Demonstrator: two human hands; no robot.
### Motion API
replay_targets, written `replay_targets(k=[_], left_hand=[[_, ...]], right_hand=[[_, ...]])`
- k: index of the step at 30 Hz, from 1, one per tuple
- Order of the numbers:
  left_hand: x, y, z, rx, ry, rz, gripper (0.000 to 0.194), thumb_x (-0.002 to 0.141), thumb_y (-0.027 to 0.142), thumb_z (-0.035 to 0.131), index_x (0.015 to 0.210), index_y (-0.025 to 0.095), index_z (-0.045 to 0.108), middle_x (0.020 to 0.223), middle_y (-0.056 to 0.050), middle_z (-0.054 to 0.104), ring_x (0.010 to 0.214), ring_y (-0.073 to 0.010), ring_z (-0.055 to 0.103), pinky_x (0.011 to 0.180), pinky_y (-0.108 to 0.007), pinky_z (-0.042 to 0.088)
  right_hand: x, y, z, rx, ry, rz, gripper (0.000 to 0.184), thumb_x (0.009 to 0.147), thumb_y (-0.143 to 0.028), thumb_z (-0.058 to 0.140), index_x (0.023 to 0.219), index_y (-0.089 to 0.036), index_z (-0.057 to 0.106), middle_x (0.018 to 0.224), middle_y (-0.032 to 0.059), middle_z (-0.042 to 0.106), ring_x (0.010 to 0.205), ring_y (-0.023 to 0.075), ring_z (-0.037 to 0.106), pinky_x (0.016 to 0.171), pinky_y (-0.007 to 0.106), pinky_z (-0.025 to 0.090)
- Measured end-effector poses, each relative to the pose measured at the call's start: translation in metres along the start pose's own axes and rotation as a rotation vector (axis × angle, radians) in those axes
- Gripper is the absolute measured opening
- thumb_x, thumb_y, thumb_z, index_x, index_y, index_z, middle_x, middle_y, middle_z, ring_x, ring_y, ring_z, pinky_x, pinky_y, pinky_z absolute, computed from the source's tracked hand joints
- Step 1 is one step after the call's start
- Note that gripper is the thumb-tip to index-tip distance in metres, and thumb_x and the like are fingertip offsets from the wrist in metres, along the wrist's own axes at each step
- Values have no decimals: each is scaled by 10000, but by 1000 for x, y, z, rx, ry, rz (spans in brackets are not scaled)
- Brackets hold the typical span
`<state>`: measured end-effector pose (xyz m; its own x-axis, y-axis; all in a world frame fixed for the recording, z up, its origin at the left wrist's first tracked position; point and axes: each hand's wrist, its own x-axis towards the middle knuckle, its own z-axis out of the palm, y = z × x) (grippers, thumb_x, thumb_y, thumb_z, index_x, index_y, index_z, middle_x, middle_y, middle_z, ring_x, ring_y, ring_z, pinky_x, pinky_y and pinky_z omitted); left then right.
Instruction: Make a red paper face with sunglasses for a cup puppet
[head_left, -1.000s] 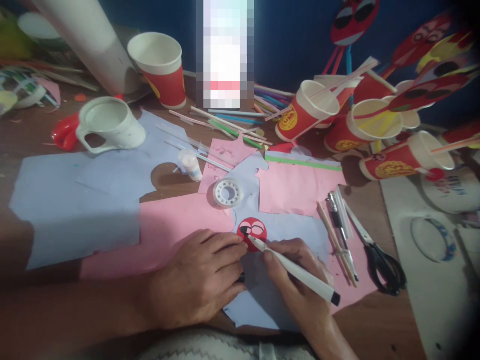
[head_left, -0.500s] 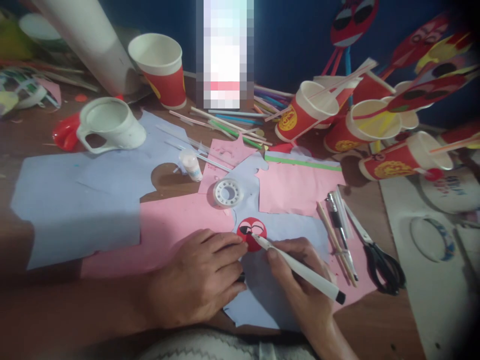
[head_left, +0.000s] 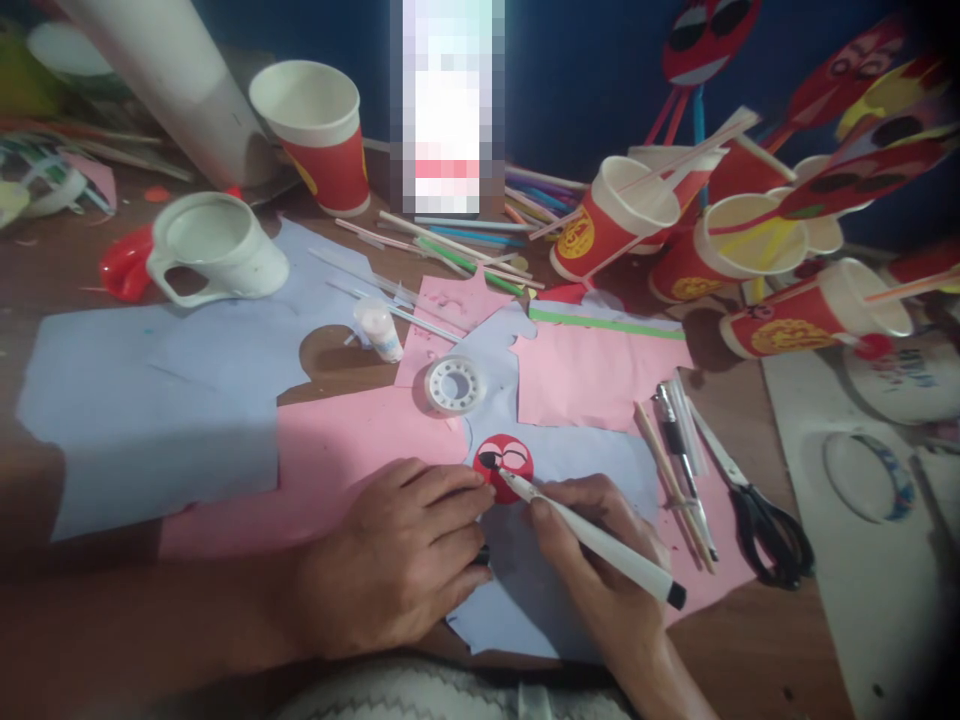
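A small red paper circle (head_left: 517,494) lies on a blue paper sheet (head_left: 517,600), bearing two pale eye shapes with black drawn on them. My left hand (head_left: 409,555) is closed at the circle's left edge, its fingertips holding it down. Under those fingers pokes out a small black piece (head_left: 482,556) that looks like a pen cap. In my right hand (head_left: 596,540) is a white marker (head_left: 615,545) with a black end, gripped like a pen. Its tip touches the circle just below the left eye.
Scissors (head_left: 765,530), a pen (head_left: 679,450) and wooden sticks (head_left: 667,480) lie to the right. A tape roll (head_left: 455,385), glue bottle (head_left: 377,328) and white mug (head_left: 217,250) stand beyond the hands. Paper cups (head_left: 615,220) with straws and red paper faces fill the back right.
The marker tip has shifted slightly left and down on the circle, near the left eye. My left hand stays in place. The view has drifted very slightly.
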<state>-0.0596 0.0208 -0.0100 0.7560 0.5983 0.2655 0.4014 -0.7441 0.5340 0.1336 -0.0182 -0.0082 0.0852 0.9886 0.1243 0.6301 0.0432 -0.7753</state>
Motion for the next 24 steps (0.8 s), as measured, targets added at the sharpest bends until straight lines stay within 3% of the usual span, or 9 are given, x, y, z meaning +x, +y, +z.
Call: replay_targets(k=[7,14,24], left_hand=[[0,0,1,9,-6,5,172,898,257,506,845,163,640,1033,-49,680,1036,-209,543,819,-329,410],[1,1,-1,6,-3,-1,173,900,262,505,841,157,630,1034,-37,676,1040,-201,540,828,-321,405],[1,1,-2,21,-23,-1,182,906,268,489,853,167,631,1041,-35,669,1038,-199,533,835,-329,423]], right_hand=[[-1,1,2,51,-8,62,37,821,-195,604,858,-192,603,654,-38,651,513,69,582,474,145,454],[-1,0,0,-5,8,0,19,813,-195,601,801,-197,586,594,-56,617,463,65,545,442,155,425],[0,0,2,12,4,30,16,821,-209,596,820,-193,598,622,-30,644,487,93,577,455,184,460]])
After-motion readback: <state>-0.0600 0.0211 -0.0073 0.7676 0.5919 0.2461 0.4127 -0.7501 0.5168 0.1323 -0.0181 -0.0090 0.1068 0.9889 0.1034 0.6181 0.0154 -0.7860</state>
